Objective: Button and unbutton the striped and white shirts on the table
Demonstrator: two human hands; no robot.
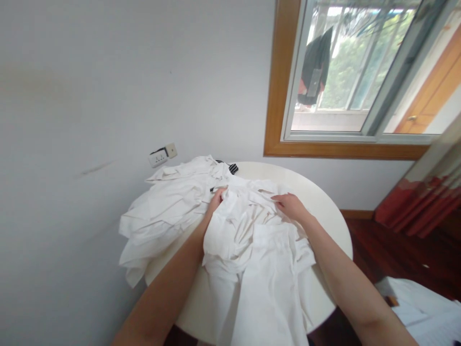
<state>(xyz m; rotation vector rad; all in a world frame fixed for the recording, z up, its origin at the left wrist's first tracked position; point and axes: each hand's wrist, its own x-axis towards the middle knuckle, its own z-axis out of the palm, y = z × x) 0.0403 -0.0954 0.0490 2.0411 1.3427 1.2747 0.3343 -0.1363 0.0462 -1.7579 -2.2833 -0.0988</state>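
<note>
A crumpled white garment (273, 269), perhaps a shirt, lies across a round white table (326, 206) and hangs over its front edge. My left hand (218, 196) is closed on the garment's upper left part, its fingertips partly hidden in the cloth. On the upper right part, my right hand (291, 205) pinches the same garment between thumb and fingers. Beside my left hand, a pile of white clothes (169, 202) covers the table's left side and droops past its rim. A black-and-white striped piece (233, 168) shows behind the cloth.
A wall socket (158, 157) sits just above the pile, close to the table. A wood-framed window (279, 96) is at the right, with a red and cream curtain (414, 192) beside it. White cloth-like material (421, 307) lies low at the right.
</note>
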